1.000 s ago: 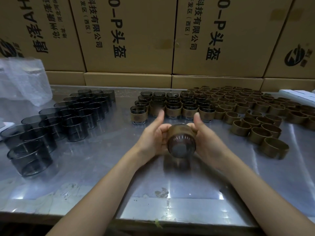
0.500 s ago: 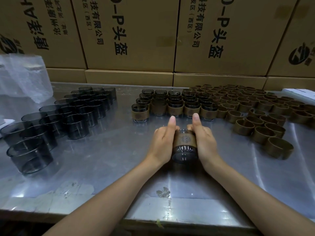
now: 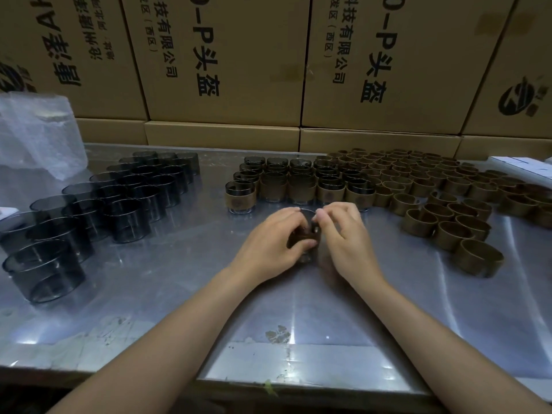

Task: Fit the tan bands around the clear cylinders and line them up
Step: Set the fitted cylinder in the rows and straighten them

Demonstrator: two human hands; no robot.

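Note:
A banded cylinder [image 3: 304, 234] stands upright on the metal table [image 3: 179, 279] at mid-frame, mostly hidden between my hands. My left hand [image 3: 268, 237] curls round its left side, thumb on the tan band. My right hand [image 3: 343, 234] grips the right side, with fingertips at the rim. Just behind stand rows of finished banded cylinders [image 3: 298, 183]. Bare clear cylinders [image 3: 119, 198] fill the left of the table. Loose tan bands [image 3: 448, 198] spread over the right.
Stacked cardboard boxes [image 3: 227, 61] wall off the back of the table. A crumpled clear plastic bag [image 3: 35, 135] sits at the far left. A white flat object [image 3: 519, 162] lies at the far right. The table's front edge [image 3: 298, 383] runs near my forearms.
The cylinder, held tilted with its base toward me a second ago, now stands upright on the table, closer to the finished rows. Both hands have curled over it.

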